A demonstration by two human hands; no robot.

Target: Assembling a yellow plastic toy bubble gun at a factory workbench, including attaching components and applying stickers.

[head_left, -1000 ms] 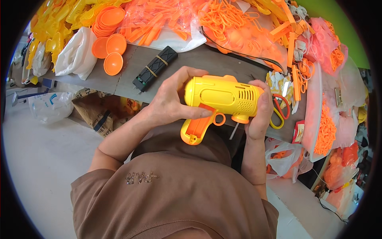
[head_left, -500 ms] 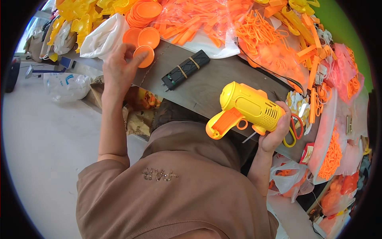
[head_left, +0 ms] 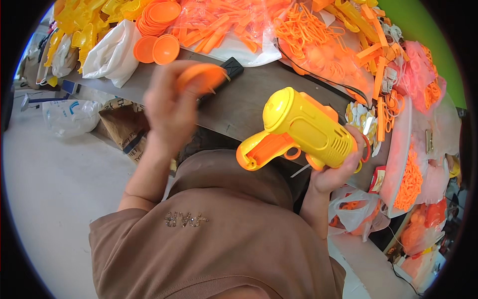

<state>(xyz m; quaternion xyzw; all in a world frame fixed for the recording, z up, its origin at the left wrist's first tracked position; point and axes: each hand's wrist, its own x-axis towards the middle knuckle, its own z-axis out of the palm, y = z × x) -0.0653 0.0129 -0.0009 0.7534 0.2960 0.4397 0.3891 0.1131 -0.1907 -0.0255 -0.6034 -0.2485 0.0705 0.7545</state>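
My left hand [head_left: 172, 107], smeared by motion, grips a round orange plastic cap [head_left: 203, 78] and holds it above the table. My right hand [head_left: 336, 169] is wrapped around the front end of a yellow and orange toy gun [head_left: 306, 129]. The gun's round yellow back end points up and left, and its orange handle [head_left: 261, 149] hangs toward me with an open hollow side. Partly behind the orange cap lies a black bar-shaped tool [head_left: 231, 72] on the table. More orange caps [head_left: 166, 49] lie stacked and loose at the far left.
Heaps of orange parts [head_left: 219, 25] and yellow parts [head_left: 84, 22] cover the table's back. A white bag [head_left: 112, 52] sits beside the caps. Right of the gun are small white and yellow pieces [head_left: 362, 119] and a tray of orange parts [head_left: 406, 174]. Plastic bags [head_left: 356, 209] hang below.
My left hand has picked up an orange cap from the loose ones and carried it right, toward the gun. The gun stays in my right hand; the whole view has shifted slightly.
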